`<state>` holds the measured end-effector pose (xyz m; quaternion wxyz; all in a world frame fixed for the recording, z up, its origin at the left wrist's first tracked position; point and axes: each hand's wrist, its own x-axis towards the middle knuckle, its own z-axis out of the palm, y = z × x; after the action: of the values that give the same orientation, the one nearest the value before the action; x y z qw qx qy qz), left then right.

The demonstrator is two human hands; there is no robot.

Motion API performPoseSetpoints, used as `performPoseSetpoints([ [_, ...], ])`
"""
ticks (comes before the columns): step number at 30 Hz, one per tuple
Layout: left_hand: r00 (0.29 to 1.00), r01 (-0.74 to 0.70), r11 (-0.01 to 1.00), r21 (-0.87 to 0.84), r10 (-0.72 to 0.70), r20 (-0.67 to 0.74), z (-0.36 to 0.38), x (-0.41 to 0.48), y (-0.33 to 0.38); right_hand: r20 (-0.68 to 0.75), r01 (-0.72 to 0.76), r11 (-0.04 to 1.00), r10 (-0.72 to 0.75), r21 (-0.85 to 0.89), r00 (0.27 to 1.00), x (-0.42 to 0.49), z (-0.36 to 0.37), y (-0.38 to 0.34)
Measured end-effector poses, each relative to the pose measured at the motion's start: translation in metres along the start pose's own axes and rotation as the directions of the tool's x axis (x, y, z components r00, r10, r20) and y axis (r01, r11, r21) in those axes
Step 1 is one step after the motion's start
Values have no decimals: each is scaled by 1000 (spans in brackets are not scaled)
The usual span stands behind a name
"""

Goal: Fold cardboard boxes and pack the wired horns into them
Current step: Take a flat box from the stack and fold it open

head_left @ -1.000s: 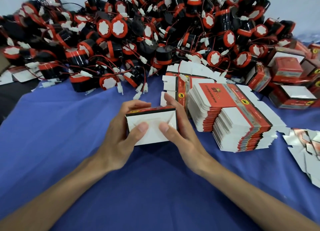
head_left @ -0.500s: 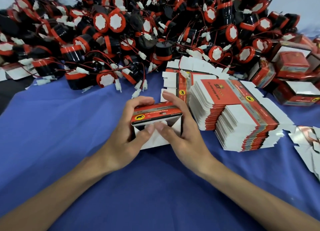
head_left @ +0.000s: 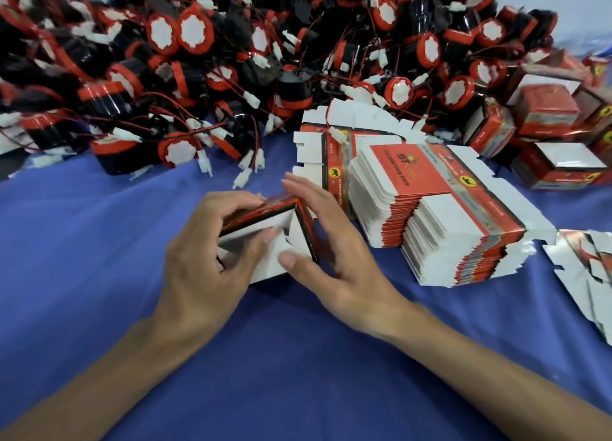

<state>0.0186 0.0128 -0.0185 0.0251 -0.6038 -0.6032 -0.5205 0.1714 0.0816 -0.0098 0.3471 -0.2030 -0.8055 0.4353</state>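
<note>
Through the head camera I see the box in the near middle of the blue cloth, in front of the pile of horns. The left hand grips it, with the fingers curled over its far red edge and the thumb on a white flap, I think to keep the walls square. The right hand lies against its right side, fingers straight and a little spread, and the thumb presses the flap inward. The stack of flat boxes waits just to the right, within easy reach.
</note>
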Motion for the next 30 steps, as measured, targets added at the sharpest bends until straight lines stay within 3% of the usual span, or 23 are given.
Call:
performPoseSetpoints([
  [4,959,-283,906,315,277,64,-6,6,-2,-21,60,994,-62,-96,998,0,2,1],
  [8,909,-413,827,381,397,125,-10,8,3,-16,145,976,-149,-162,989,0,2,8],
  [15,929,-367,790,491,341,145,-14,4,15,-35,297,930,-312,-214,950,2,7,7],
  [17,938,-341,796,501,323,125,-14,3,16,-87,216,959,-235,-182,968,2,7,5],
  [20,966,-252,823,510,249,75,-16,5,16,-158,-34,998,27,-45,987,3,6,1],
  [23,969,-239,830,505,234,75,-13,4,19,35,-225,968,223,113,974,3,3,0],
  [25,969,-243,846,475,238,71,-11,1,19,122,-212,965,195,151,973,0,2,3],
  [30,995,-101,979,179,95,42,-14,-1,12,81,-82,959,63,271,995,-1,3,3],
])
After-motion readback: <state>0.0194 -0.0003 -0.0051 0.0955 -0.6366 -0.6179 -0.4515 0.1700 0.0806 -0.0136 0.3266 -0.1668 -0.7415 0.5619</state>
